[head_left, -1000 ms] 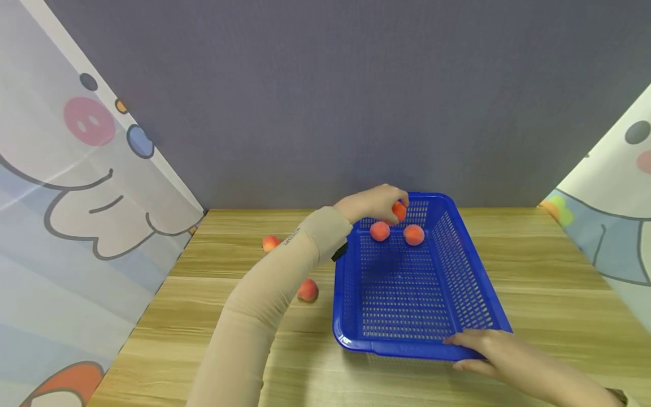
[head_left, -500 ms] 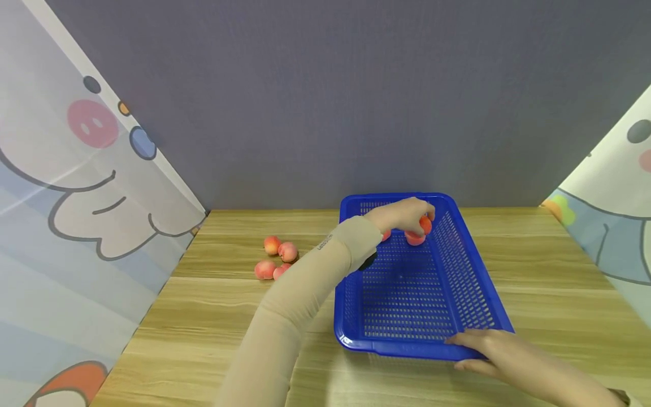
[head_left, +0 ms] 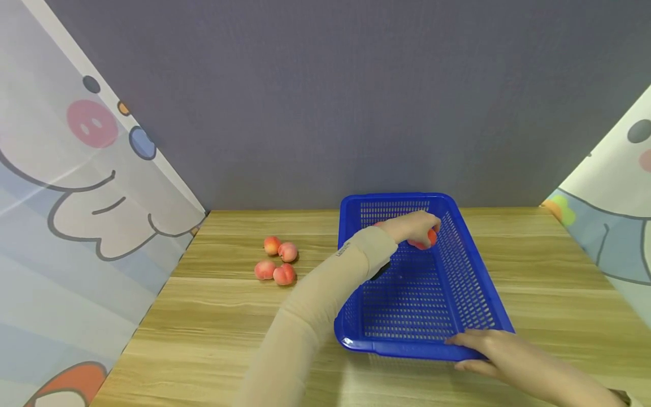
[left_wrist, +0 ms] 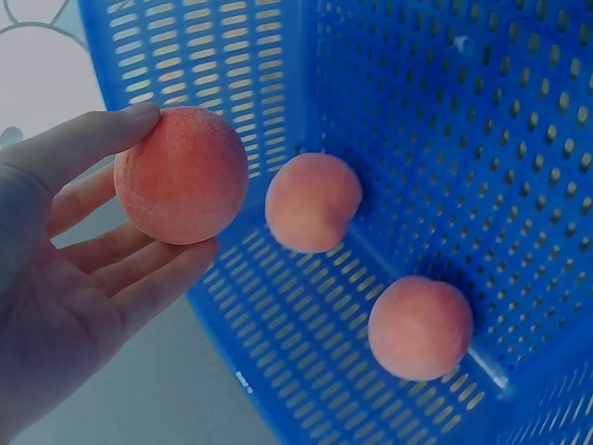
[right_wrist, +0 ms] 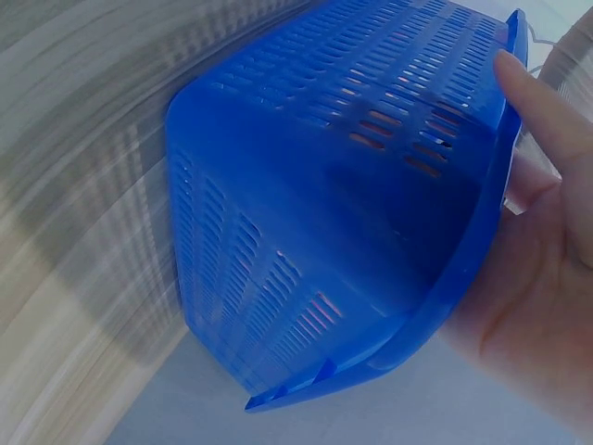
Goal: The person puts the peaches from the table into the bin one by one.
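Note:
My left hand (head_left: 418, 225) is inside the back of the blue plastic basket (head_left: 396, 347), pinching a peach (left_wrist: 182, 176) between thumb and fingers. Close by in the left wrist view, two more peaches lie on the basket floor: one peach (left_wrist: 313, 202) beside the held one, another peach (left_wrist: 421, 327) farther along the wall. In the head view the hand and sleeve mostly cover them. My right hand (head_left: 495, 351) holds the basket's near right rim, thumb outside below the edge and fingers over the top. The right wrist view shows that rim (right_wrist: 486, 218) against the palm.
Left of the basket, several peaches (head_left: 284, 275) sit in a small cluster on the wooden table (head_left: 203, 316). A grey panel (head_left: 325, 113) rises behind the table. Cartoon-printed sheets (head_left: 122, 203) stand at both sides.
My left hand has moved right and then lower into the basket with the peach. The sleeve no longer covers the peaches on the table. My right hand stays on the rim.

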The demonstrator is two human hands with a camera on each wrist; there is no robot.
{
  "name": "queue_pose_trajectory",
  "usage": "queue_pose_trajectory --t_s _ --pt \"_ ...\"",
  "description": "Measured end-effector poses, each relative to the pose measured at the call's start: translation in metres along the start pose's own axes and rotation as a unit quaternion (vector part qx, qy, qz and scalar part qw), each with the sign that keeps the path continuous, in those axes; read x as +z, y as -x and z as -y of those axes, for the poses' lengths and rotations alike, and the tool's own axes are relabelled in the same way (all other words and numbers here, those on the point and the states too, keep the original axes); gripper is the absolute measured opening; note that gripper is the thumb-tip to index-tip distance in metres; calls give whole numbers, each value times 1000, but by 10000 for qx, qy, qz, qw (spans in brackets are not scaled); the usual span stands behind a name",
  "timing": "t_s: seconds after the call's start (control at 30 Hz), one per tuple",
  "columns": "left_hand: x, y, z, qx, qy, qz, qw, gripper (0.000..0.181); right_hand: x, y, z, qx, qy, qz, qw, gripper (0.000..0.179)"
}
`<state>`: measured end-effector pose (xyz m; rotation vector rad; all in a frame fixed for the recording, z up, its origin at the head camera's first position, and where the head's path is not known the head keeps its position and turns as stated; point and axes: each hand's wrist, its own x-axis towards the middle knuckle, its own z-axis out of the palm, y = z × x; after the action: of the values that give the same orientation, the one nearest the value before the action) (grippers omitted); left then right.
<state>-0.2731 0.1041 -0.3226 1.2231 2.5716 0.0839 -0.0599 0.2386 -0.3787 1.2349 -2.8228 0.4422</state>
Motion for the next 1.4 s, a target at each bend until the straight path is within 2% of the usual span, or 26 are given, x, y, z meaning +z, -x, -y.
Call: queue_pose_trajectory --t_s 0.3,0.47,0.63,0.73,0.93,1.1,1.3,1.4 --pt "13 -7 -5 -98 -120 17 9999 28 1 1 0 61 86 -22 9999 27" --pt "20 -9 -11 -198 -132 199 9995 24 1 1 0 18 51 -39 10000 25" --pt "24 -12 -16 -517 -281 297 9978 27 0 1 0 71 31 36 10000 26" --pt "27 -14 -18 -722 -300 329 9964 27 0 1 0 -12 52 -58 10000 26" --pt "33 -16 -17 -679 -428 333 9962 25 1 1 0 -26 134 -123 9998 26" --pt "40 -17 -15 -657 -241 348 9969 29 1 1 1 -96 180 -251 9995 26" --pt "45 -18 -16 -674 -64 370 9970 30 0 0 1 -109 -32 -135 9998 25" --pt "46 -19 -16 -706 -113 346 9968 28 0 0 1 -125 -105 -114 9998 25"
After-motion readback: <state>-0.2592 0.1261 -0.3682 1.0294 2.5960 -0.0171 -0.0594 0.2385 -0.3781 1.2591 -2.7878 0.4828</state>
